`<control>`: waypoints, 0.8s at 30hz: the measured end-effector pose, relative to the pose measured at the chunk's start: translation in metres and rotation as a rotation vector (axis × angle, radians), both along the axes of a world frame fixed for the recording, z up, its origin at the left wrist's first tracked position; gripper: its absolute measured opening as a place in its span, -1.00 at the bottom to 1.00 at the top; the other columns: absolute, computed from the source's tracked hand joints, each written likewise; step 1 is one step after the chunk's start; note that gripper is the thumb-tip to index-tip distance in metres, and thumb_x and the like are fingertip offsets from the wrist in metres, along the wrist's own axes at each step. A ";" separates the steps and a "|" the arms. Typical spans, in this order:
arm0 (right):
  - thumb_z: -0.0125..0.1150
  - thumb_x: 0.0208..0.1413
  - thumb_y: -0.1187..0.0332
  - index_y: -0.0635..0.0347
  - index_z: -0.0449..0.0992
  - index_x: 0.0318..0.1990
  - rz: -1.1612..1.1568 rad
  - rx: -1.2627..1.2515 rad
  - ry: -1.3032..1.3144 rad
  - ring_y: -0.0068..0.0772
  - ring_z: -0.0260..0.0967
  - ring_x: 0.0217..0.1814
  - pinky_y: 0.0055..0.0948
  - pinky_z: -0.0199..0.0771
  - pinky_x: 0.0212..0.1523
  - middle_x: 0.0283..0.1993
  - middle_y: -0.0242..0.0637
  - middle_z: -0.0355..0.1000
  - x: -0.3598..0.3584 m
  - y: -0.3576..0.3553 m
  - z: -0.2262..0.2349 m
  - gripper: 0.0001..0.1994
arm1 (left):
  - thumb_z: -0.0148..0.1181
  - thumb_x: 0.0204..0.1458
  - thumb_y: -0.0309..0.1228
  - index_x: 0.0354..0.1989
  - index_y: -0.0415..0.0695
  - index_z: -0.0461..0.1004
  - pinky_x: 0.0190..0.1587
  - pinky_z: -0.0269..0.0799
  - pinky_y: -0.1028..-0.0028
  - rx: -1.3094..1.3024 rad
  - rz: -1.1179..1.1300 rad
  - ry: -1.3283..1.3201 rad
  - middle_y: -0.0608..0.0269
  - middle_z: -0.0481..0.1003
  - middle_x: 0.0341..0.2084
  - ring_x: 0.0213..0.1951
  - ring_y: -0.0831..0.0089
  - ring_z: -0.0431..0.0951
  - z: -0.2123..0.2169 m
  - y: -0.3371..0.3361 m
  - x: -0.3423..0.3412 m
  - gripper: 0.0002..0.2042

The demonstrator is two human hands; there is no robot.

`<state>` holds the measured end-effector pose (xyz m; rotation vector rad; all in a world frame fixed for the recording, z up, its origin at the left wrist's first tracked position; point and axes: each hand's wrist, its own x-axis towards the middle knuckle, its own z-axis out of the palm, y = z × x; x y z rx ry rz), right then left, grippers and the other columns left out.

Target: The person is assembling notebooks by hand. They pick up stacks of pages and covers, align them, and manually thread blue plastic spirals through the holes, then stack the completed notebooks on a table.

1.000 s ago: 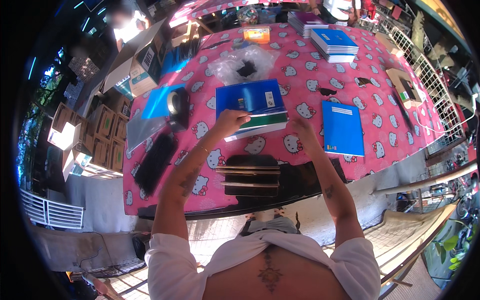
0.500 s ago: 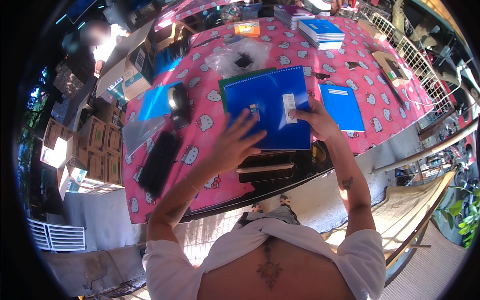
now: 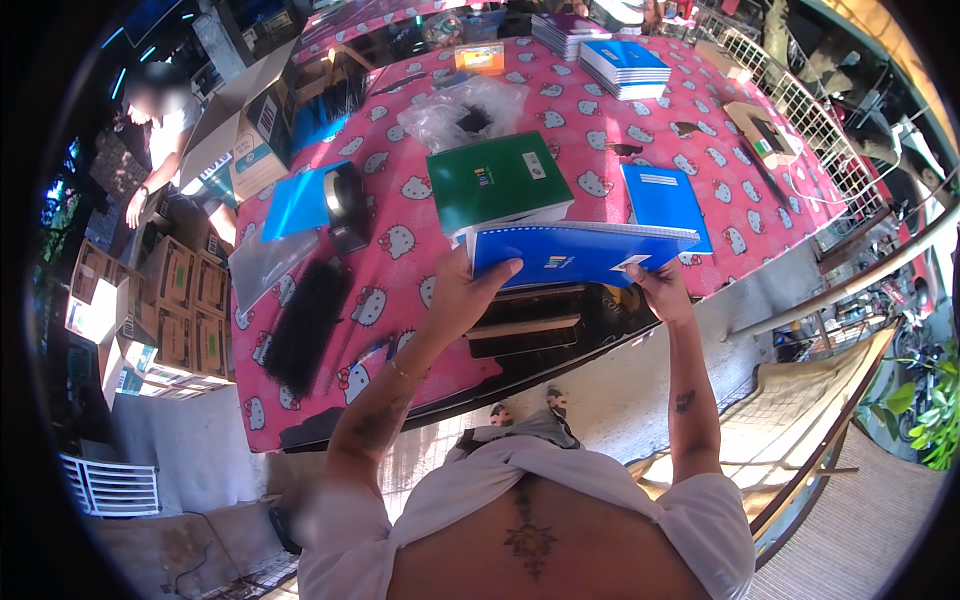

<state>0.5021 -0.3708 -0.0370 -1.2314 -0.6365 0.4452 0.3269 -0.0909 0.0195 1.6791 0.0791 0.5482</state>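
A blue notebook (image 3: 570, 250) with a row of holes along its far edge is tilted up in front of me, its cover facing me. My left hand (image 3: 472, 292) grips its left end, thumb on the cover. At the right end, my right hand (image 3: 662, 290) pinches it near a small white label. Just beyond lies a thick stack with a green cover (image 3: 500, 182). A blue notebook (image 3: 665, 205) lies flat to the right of that stack. Dark wooden pieces (image 3: 525, 328) sit below the held notebook at the table's near edge.
A pink patterned cloth (image 3: 398, 240) covers the table. To the left are a tape dispenser (image 3: 347, 210), a bundle of black bristle-like strands (image 3: 308, 325) and cardboard boxes (image 3: 190, 300). Farther back are a plastic bag (image 3: 420, 120) and stacked blue notebooks (image 3: 625, 72). Another person (image 3: 165, 125) is at the far left.
The blue notebook has tipped from nearly facing me to a steep tilt and come nearer, uncovering the green stack. My left hand has closed on its left end. The other person has come further into view.
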 end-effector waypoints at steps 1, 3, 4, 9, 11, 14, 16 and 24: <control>0.28 0.20 0.47 0.20 0.58 -0.10 0.000 0.031 -0.006 -0.57 0.46 -0.04 -0.49 0.44 0.00 -0.10 -0.40 0.56 -0.001 0.000 0.000 -0.86 | 0.32 0.09 -0.49 -0.19 -0.25 0.57 -0.30 0.43 0.58 0.032 -0.021 0.028 0.33 0.59 -0.43 -0.38 0.68 0.50 0.000 0.000 -0.001 -0.85; 0.28 0.19 0.47 0.20 0.58 -0.09 0.007 0.042 0.008 -0.57 0.46 -0.03 -0.49 0.44 0.01 -0.10 -0.39 0.56 0.001 -0.004 -0.004 -0.85 | 0.32 0.09 -0.49 -0.19 -0.25 0.57 -0.29 0.43 0.58 0.030 -0.028 0.034 0.33 0.59 -0.42 -0.37 0.67 0.50 0.009 -0.005 -0.003 -0.84; 0.29 0.19 0.47 0.20 0.58 -0.09 0.015 0.053 0.021 -0.57 0.46 -0.03 -0.48 0.43 0.02 -0.10 -0.39 0.57 0.003 -0.005 -0.007 -0.84 | 0.32 0.09 -0.48 -0.18 -0.25 0.57 -0.29 0.43 0.58 0.028 -0.034 0.040 0.33 0.59 -0.42 -0.36 0.67 0.50 0.012 -0.008 -0.004 -0.84; 0.32 0.16 0.48 0.19 0.60 -0.09 0.069 0.085 0.114 -0.57 0.47 -0.07 -0.50 0.43 0.00 -0.10 -0.40 0.57 -0.002 0.012 -0.021 -0.83 | 0.33 0.08 -0.51 -0.18 -0.23 0.57 -0.29 0.44 0.59 0.051 0.018 0.089 0.34 0.60 -0.37 -0.33 0.68 0.52 0.006 -0.003 -0.013 -0.84; 0.34 0.14 0.48 0.19 0.57 -0.05 0.085 0.029 0.171 -0.58 0.47 -0.10 -0.52 0.42 0.01 -0.14 -0.40 0.57 -0.012 0.028 -0.035 -0.78 | 0.33 0.08 -0.52 -0.13 -0.22 0.56 -0.27 0.45 0.60 0.073 0.035 0.132 0.35 0.60 -0.32 -0.30 0.67 0.53 -0.013 0.014 -0.024 -0.80; 0.38 0.11 0.43 0.20 0.51 0.02 -0.022 0.000 0.204 -0.56 0.45 -0.07 -0.50 0.39 0.06 -0.14 -0.41 0.55 -0.029 0.051 -0.076 -0.67 | 0.34 0.07 -0.53 0.08 -0.18 0.43 -0.24 0.45 0.59 -0.224 0.014 0.038 0.35 0.56 -0.22 -0.22 0.64 0.53 -0.075 0.030 -0.031 -0.61; 0.41 0.08 0.39 0.21 0.44 0.10 -0.030 -0.063 0.133 -0.54 0.41 0.00 -0.47 0.36 0.10 -0.07 -0.38 0.51 -0.047 0.061 -0.103 -0.58 | 0.31 0.14 -0.27 0.12 -0.25 0.31 -0.13 0.48 0.47 -0.295 0.275 0.036 0.28 0.51 -0.26 -0.24 0.47 0.55 -0.142 0.025 -0.030 -0.52; 0.34 0.12 0.09 0.21 0.23 0.29 -0.383 -0.118 -0.561 -0.19 0.26 0.24 -0.15 0.20 0.27 0.25 -0.12 0.23 -0.083 0.086 0.051 -0.33 | 0.15 0.14 -0.30 -0.03 -0.20 0.49 -0.06 0.42 0.05 0.904 0.868 0.509 -0.08 0.49 -0.25 -0.18 -0.10 0.51 -0.162 0.171 -0.124 -0.70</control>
